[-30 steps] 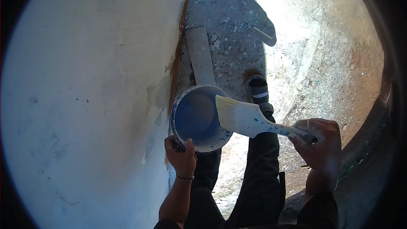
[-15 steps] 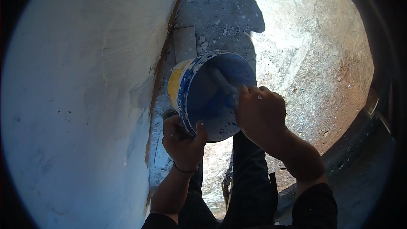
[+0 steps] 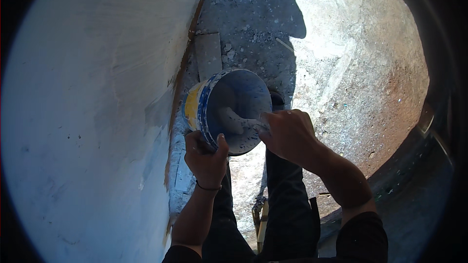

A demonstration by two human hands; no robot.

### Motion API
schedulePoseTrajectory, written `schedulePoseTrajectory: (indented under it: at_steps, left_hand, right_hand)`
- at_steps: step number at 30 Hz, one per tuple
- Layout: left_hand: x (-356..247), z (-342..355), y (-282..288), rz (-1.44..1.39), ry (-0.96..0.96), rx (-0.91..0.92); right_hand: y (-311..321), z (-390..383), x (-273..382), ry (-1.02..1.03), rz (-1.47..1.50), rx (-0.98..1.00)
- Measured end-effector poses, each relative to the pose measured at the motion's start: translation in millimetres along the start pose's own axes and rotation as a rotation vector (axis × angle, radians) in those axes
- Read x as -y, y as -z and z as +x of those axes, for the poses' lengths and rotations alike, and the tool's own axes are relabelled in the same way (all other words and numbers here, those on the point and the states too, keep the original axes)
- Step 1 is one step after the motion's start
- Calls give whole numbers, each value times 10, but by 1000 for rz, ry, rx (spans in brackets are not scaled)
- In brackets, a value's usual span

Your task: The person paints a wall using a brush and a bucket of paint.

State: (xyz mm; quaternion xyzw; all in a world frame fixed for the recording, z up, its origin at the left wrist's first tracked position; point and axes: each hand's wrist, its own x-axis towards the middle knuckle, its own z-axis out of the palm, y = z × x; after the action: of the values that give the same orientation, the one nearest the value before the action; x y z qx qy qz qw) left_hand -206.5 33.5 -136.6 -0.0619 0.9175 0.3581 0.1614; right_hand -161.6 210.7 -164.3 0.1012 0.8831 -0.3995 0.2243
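Note:
A round bucket point(image 3: 193, 105) with yellow, white and blue on its outside leans, its mouth turned toward the right and toward me. My left hand point(image 3: 207, 158) grips its lower rim, thumb over the edge and fingers under the outer side. Inside, the wall point(image 3: 251, 90) is smeared with blue and pale specks. My right hand point(image 3: 288, 129) is closed at the bucket's right rim around the handle of a pale, coated hand tool point(image 3: 235, 119). The tool's broad end is inside the bucket; whether it is a brush or a scraper I cannot tell.
A whitish wall point(image 3: 97, 117) fills the left side, meeting the floor along a brown edge. A flat board point(image 3: 208, 56) lies beyond the bucket among crumbs of debris. Sunlit rough floor point(image 3: 351, 58) stretches to the right. My legs point(image 3: 282, 199) stand below the bucket.
The bucket has shifted slightly left, its mouth turned a little. My right hand has moved left and slightly down, and the tool's broad end now shows more, lower in the bucket.

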Motion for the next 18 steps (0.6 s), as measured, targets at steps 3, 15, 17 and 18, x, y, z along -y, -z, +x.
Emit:
schedulePoseTrajectory:
  at_steps: [3, 15, 17, 18]
  left_hand:
    - [51, -5, -19, 4, -12, -17]
    - [420, -544, 56, -205, 290, -33]
    - [507, -777, 170, -325, 309, -59]
    - [498, -881, 209, -303, 328, -41]
  right_hand:
    - [-28, 47, -18, 96, -100, -51]
    - [479, -489, -518, -193, 470, -220]
    - [456, -464, -642, -210, 451, -280]
    - [470, -404, -690, -269, 503, -292]
